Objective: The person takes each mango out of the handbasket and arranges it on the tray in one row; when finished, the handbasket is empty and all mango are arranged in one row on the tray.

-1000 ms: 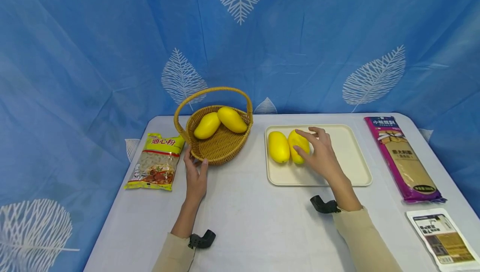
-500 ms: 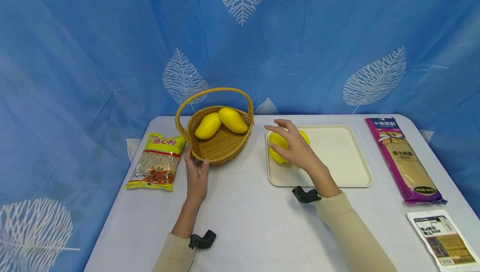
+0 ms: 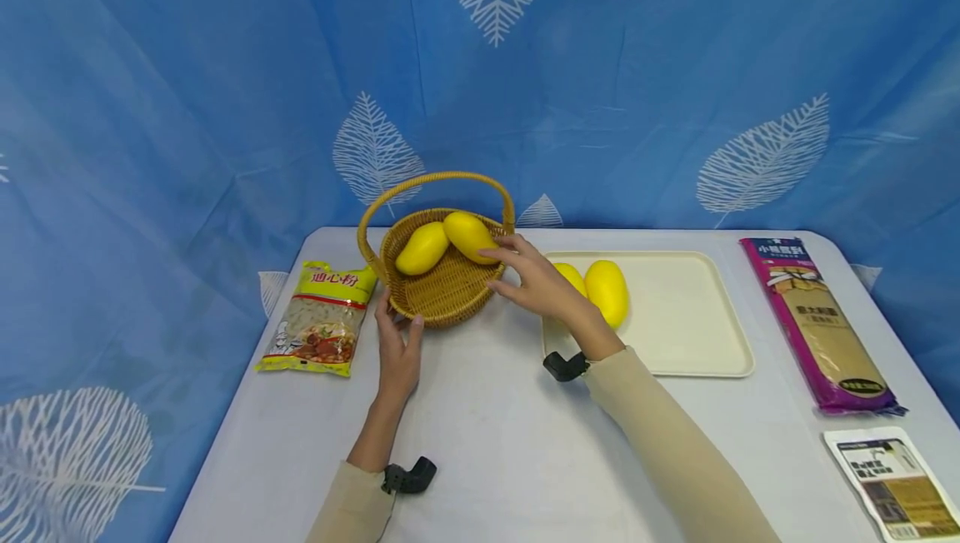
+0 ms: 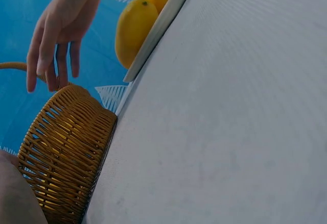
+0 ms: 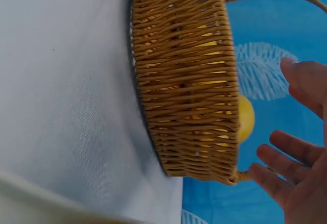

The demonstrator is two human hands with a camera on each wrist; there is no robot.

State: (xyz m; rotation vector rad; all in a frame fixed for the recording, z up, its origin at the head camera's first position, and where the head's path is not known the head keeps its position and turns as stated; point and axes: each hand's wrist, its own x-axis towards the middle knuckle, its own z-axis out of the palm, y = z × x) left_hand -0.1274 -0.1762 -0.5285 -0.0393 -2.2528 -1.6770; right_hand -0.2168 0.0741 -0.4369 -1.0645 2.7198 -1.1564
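Observation:
A wicker basket [image 3: 450, 291] with a tall handle holds two yellow mangoes, a left mango [image 3: 422, 249] and a right mango [image 3: 467, 235]. My left hand [image 3: 399, 364] rests against the basket's front left side, thumb and fingers spread along its outside. Over the right rim hovers my right hand [image 3: 538, 283], its fingers spread and loosely bent, holding nothing; in the head view its fingertips overlap the right mango. The right wrist view shows that hand [image 5: 301, 173] beside the rim. Two more mangoes [image 3: 607, 291] lie on the cream tray [image 3: 686, 318], one partly behind the right hand.
Left of the basket lies a yellow bag of macaroni [image 3: 322, 318]. A long purple pack of pasta [image 3: 825, 326] and a white pouch [image 3: 892, 480] lie at the table's right edge. A blue curtain [image 3: 615, 93] hangs behind the table.
My right hand has moved left from above the mangoes on the tray to the basket's right rim. The left hand stays at the basket. The mangoes keep their places.

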